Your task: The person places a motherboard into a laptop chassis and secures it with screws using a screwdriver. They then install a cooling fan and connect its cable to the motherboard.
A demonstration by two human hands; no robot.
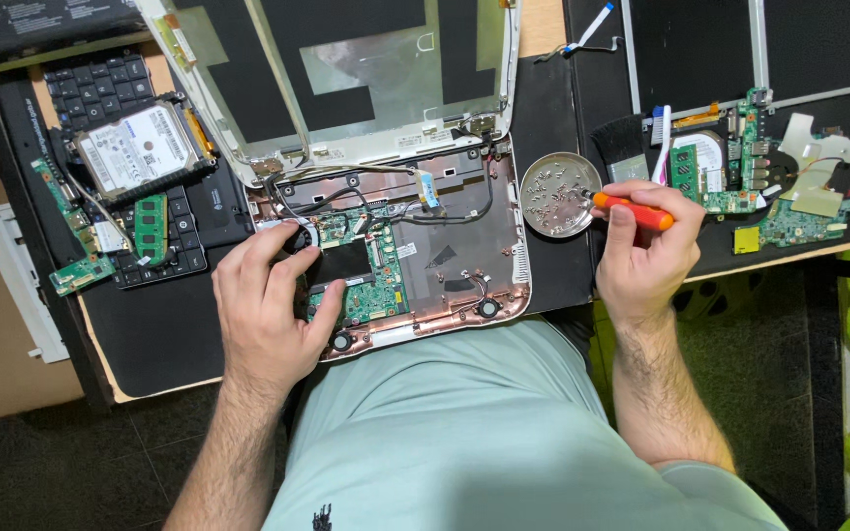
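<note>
Near the front edge of the black work mat [169, 334], an opened laptop base [445, 246] lies with its copper-pink inner shell exposed and its stripped screen lid [346, 69] tilted back toward the far edge. The left hand [268, 305] rests on the base's left front corner, fingers curled loosely and spread over the green circuit board [371, 290] there; it presses on the board and shell rather than closing around anything. Black cables [415, 202] loop across the base just below the hinges.

The right hand [646, 256] is closed around an orange-handled screwdriver [632, 208], held just off the base's right side. The tool's tip points left and reaches the rim of a round metal dish [556, 194] that holds many small screws; the dish sits on the mat touching the right side of the base.

Toward the left edge, a hard drive [140, 147] lies on top of a detached black keyboard [120, 118], with a green memory module [151, 228] and a narrow green board [76, 231] beside it. Toward the right edge lie a black brush [622, 138], a white and blue toothbrush [663, 138], and more green circuit boards [750, 162]. A second bare screen panel [740, 49] lies at the far right corner.
</note>
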